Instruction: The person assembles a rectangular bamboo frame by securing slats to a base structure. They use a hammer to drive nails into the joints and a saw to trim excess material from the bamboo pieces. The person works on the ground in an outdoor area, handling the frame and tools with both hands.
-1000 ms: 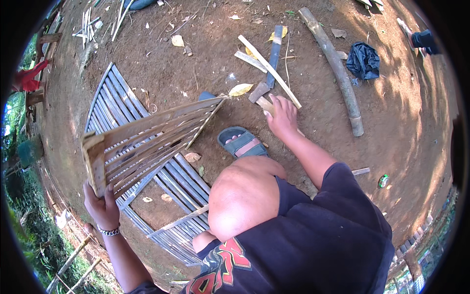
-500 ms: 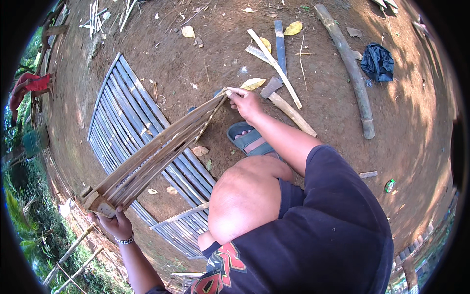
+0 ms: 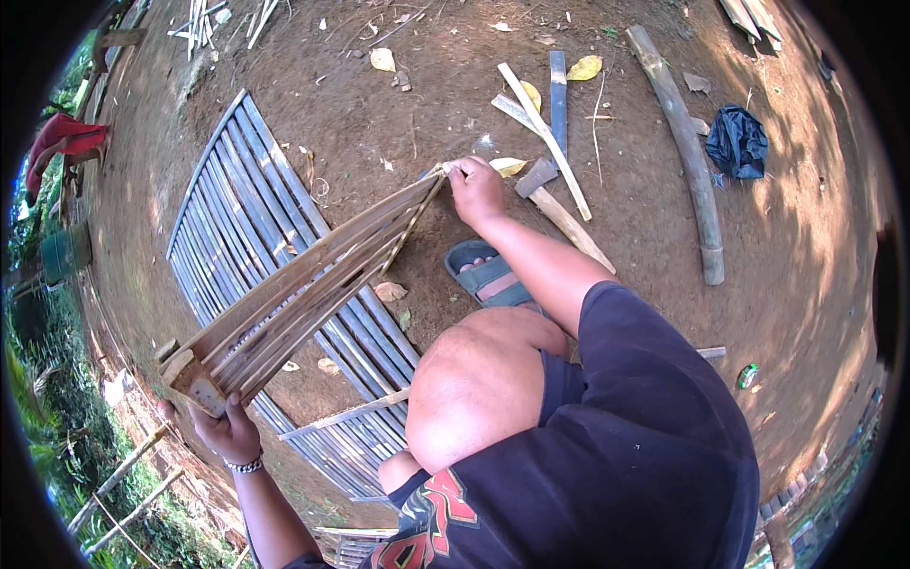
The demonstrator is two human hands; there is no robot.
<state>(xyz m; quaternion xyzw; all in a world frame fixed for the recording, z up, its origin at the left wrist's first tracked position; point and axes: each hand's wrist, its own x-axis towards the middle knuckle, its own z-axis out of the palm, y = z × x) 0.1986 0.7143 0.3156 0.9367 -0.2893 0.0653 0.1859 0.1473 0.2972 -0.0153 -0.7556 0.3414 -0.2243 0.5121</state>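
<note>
A brown length of split bamboo (image 3: 313, 272) is held up slantwise in front of me, its long strips separated by narrow gaps. Its thick, pale cut end (image 3: 197, 381) rests in my left hand (image 3: 226, 433), whose thumb presses the rim; some of those fingers are hidden behind it. At the narrow far end, my right hand (image 3: 476, 193) pinches the tip between thumb and fingers. Beneath the held piece, a slatted bamboo panel (image 3: 245, 182) lies on the ground. A hatchet (image 3: 569, 226) with a wooden handle lies just right of my right hand.
Beyond the hatchet are pale wooden strips (image 3: 545, 137) and a dark flat strip (image 3: 558, 95). A long pole (image 3: 684, 142) and a black plastic bag (image 3: 737, 144) lie at right. A green can (image 3: 747, 376) sits lower right. My sandalled foot (image 3: 488, 275) is near the hatchet.
The view has shifted slightly. My right hand's fingers have curled closer around the bamboo's narrow tip. Both hands still hold the piece in nearly the same slanted position.
</note>
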